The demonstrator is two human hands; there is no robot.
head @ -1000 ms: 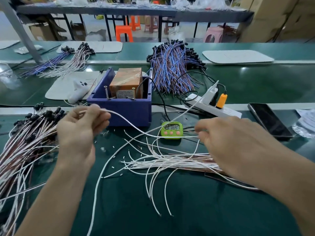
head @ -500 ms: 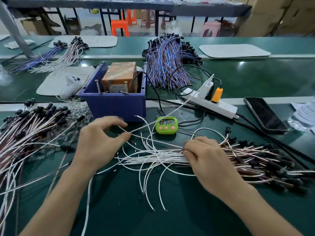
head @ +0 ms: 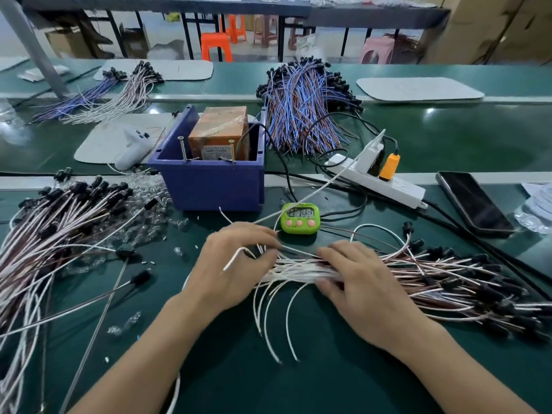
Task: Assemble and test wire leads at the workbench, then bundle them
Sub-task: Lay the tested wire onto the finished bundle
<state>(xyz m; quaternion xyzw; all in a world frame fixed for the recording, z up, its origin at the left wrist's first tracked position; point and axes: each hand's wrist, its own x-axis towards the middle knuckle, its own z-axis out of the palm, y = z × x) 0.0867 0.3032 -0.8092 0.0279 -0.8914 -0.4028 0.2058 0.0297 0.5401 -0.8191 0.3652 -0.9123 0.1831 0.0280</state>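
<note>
Workbench [head: 298,389] surface is dark green and fills the lower half of the frame. The wire leads [head: 301,271] lie as a loose flat bundle at lower centre. Their bare white ends fan out toward the bottom edge, and their black connectors spread to the right.

The left hand [head: 236,264] sits at the white end of the bundle. Its fingers are curled over the strands and pinch them against the thumb, and one white strand loops out beside the thumb. The right hand [head: 367,291] lies palm down on the bundle just right of centre. Its fingers are over the top and its thumb is at the near side, clasping the strands. The hands are close together but do not touch.

A second pile of leads [head: 59,234] with black connectors covers the left edge. A green digital timer [head: 299,218] stands just beyond the hands. A blue plastic bin [head: 215,186] at centre holds an orange-brown wrapped box [head: 219,132]. A white power strip [head: 385,182] with an orange plug [head: 388,167] lies right of the bin. A dark phone [head: 475,201] lies face up near the right edge. A heap of blue and brown wires [head: 304,109] occupies the upper centre.
</note>
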